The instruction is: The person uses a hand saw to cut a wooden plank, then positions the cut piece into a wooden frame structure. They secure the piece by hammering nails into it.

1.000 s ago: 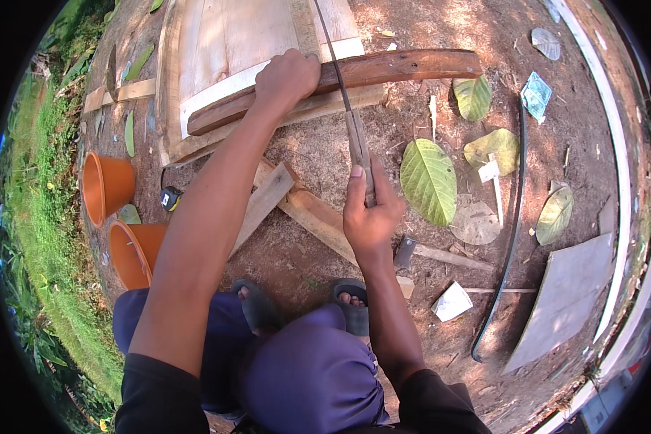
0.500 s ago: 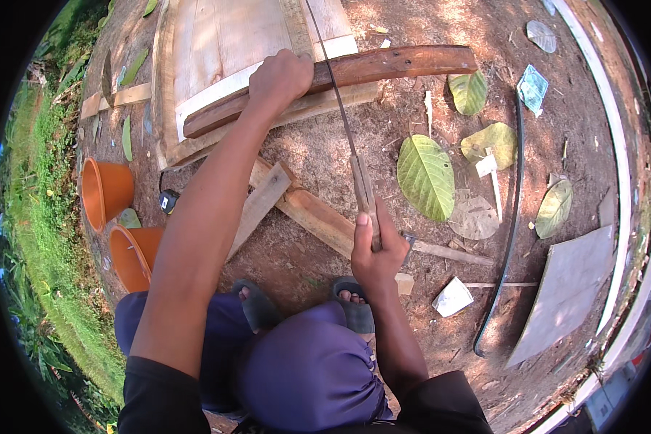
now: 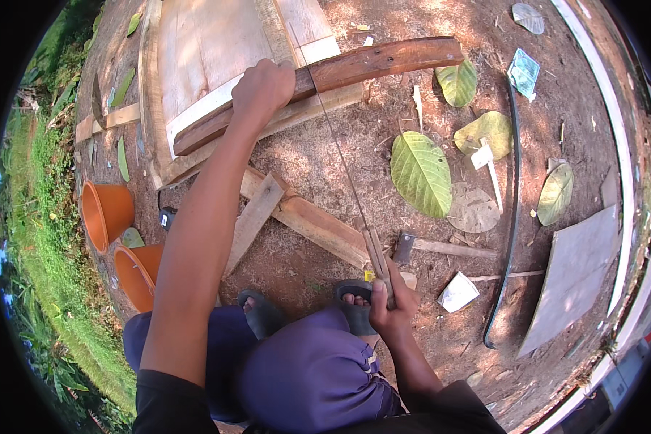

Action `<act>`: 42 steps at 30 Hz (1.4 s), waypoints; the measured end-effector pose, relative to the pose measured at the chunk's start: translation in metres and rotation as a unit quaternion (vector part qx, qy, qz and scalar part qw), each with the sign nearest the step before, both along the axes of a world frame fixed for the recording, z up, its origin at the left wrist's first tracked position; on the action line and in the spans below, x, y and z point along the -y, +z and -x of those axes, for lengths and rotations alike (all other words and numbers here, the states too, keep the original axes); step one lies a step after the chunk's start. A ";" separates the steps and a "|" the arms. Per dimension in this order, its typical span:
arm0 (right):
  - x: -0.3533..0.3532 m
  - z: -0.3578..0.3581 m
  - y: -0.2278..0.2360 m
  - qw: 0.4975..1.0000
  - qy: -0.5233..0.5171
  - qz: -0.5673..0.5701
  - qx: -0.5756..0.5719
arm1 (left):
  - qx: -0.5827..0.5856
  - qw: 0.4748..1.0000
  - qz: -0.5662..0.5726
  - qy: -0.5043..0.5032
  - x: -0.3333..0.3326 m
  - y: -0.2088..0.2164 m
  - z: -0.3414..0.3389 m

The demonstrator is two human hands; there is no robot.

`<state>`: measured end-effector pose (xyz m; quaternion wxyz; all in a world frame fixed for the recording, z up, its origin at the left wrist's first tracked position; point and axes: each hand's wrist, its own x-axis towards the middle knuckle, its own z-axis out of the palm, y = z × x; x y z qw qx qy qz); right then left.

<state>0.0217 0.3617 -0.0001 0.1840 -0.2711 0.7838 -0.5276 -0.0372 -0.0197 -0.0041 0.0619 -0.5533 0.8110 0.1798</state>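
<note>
So the left hand (image 3: 264,88) has its fingers clamped over a reddish-brown beam (image 3: 387,61) lying across the end of a framed wooden panel (image 3: 202,58). Right hand (image 3: 396,304) has its fingers wrapped round the wooden handle of a saw (image 3: 375,254), blade crossing the beam. Two orange buckets (image 3: 118,207) sit on the dirt (image 3: 318,166) off to the left; can't really tell what's in them.

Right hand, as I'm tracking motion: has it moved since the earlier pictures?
Yes: the right hand has moved down the view, farther below the large green leaf.
</note>
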 end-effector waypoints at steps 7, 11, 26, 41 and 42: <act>0.104 0.046 -0.008 0.998 -0.017 0.031 0.052 | -0.010 1.000 -0.003 -0.022 -0.005 0.006 0.013; 0.035 0.008 -0.019 0.999 -0.009 -0.016 0.035 | -0.007 1.000 -0.003 -0.010 -0.003 0.003 0.000; -0.013 -0.009 -0.052 0.997 -0.009 0.022 -0.068 | -0.015 0.999 0.004 -0.029 0.004 0.005 -0.002; 0.002 -0.003 0.070 0.996 0.001 -0.054 0.071 | -0.009 0.999 -0.045 -0.025 -0.007 0.010 -0.003; 0.031 0.011 0.062 0.993 -0.003 -0.091 0.069 | -0.013 0.999 -0.036 -0.025 -0.004 0.013 0.001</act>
